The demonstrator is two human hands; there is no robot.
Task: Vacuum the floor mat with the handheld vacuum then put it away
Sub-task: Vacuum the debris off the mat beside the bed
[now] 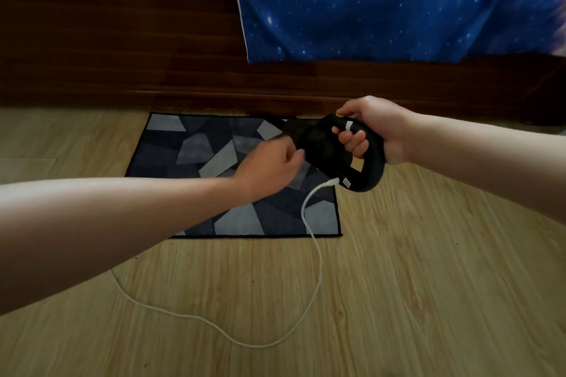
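Over the mat (196, 159), the right hand (372, 128) grips the vacuum (333, 151); the left hand (269, 167) pinches its side.

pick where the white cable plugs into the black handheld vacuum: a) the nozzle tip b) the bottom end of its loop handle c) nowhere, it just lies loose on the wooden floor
b: the white cable runs from its plug at the lower end of the loop handle of the black handheld vacuum, which the right hand grips, then trails down across the wooden floor.
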